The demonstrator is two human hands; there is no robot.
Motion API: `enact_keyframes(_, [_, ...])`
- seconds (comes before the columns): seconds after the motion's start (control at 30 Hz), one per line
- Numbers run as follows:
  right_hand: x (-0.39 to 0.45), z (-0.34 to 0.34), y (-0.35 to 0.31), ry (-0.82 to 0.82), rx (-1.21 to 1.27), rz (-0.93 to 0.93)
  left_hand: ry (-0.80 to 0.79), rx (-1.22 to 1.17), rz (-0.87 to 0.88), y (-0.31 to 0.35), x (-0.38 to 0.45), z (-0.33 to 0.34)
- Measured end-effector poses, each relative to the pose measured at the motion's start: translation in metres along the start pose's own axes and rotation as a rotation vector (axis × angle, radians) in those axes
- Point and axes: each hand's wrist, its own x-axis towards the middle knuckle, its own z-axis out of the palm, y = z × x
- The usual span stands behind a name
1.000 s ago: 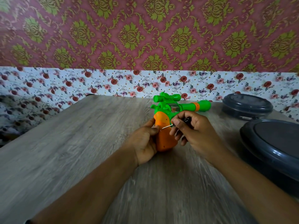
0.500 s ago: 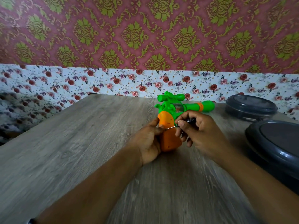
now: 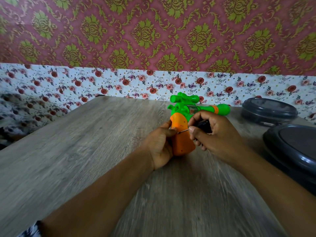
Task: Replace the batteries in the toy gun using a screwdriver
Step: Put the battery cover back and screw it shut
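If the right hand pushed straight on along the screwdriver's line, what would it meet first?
Most likely the orange grip of the toy gun: the screwdriver in the right hand already points at it, with the left hand just behind. Depth is unclear.

Soft, even light; edges bow and smear, perhaps motion blur, centre sharper.

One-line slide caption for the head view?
Left hand steadies toy gun on table; right hand drives screwdriver into orange grip.
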Motion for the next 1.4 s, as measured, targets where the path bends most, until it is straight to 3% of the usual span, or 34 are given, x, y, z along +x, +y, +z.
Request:
enact_keyframes(0.7, [-0.002,-0.001,-0.001,-0.026,-0.030,0.032,0.006,0.018,-0.001,-0.001,0.002,-0.003])
enact_keyframes(0.9, [-0.003,-0.004,-0.005,0.136,-0.456,-0.134,-0.004,0.046,0.008,-0.005,0.004,-0.002])
enact_keyframes(1.0, [-0.004,-0.003,-0.006,0.126,-0.626,-0.137,-0.014,0.037,0.015,-0.004,0.004,-0.003])
enact_keyframes(1.2, [-0.002,-0.006,-0.013,-0.034,-0.431,-0.074,-0.031,0.061,0.021,-0.004,0.003,-0.002])
enact_keyframes(1.4, [-0.003,-0.011,-0.012,0.063,-0.707,-0.145,-0.025,0.031,0.050,-0.005,0.002,0.000])
